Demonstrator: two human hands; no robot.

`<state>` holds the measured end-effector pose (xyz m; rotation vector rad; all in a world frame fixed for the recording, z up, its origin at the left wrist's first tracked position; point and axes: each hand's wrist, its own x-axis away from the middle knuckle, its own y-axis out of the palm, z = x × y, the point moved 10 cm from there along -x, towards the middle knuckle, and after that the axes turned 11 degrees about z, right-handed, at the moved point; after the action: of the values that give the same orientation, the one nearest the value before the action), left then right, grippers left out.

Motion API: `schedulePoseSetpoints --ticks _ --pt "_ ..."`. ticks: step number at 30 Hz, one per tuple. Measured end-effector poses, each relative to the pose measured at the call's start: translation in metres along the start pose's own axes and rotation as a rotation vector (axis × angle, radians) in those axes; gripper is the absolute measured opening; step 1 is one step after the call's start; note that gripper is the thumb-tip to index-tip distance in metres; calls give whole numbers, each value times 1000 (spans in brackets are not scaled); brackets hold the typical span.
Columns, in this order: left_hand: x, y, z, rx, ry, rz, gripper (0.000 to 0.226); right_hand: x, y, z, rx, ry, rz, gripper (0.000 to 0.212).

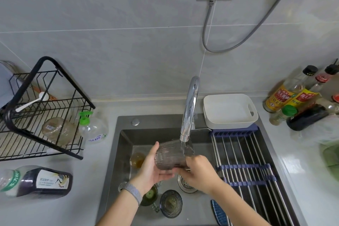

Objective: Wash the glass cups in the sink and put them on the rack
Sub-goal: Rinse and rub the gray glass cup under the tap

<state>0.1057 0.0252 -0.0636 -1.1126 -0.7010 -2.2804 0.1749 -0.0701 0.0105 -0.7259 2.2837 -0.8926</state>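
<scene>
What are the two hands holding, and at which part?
Both hold one ribbed glass cup under the tap: left hand cradles its side and base, right hand grips the rim end.

one head-worn view looks steeply down, close over the sink, facing the tiled wall.

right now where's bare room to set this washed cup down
Free: the roll-up rack over the sink's right side, bare between white tub and blue brush. Crowded: sink floor with three glasses beneath the ribbed cup.
</scene>
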Motion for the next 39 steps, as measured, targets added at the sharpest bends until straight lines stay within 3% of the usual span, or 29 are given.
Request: schedulePoseSetpoints --ticks 3,5,10,13,16,20,22,24,26,29,31,36,39 --pt "-1 2 5 122 35 25 43 12 15 0 -84 205 6 59" --pt "-4 3 5 135 28 49 42 20 27 -3 -118 247 -12 59" --pt "-3 -1 -16 188 -206 75 52 7 7 -30 149 -325 -44 32" --pt "0 2 -24 285 -284 91 54 -5 -8 -30 166 -434 -72 25" --pt "-2 4 -20 320 -226 83 56 -9 -2 -28 200 -400 -89 31" --pt "-3 3 -15 335 -130 66 54 -11 5 -11 167 -116 -28 38" --pt "-4 1 -13 373 -109 69 53 -10 5 -14 163 -61 26 39" --pt "-3 0 -12 380 -116 81 48 -9 17 -17 161 -25 -43 41" --pt "-4 0 -13 354 -151 65 48 -10 17 -24 158 -78 -62 45" --pt "-3 2 -15 308 -214 30 53 -12 7 -36 181 -320 -78 34" --pt "-5 -2 -17 306 -243 47 56 -13 4 -29 149 -385 -140 29" --pt "-8 -7 -14 287 -193 51 59 -14 5 -32 170 -374 -146 25" --pt "-11 -13 -10 248 -103 84 50 -15 2 -29 152 -212 -65 32"
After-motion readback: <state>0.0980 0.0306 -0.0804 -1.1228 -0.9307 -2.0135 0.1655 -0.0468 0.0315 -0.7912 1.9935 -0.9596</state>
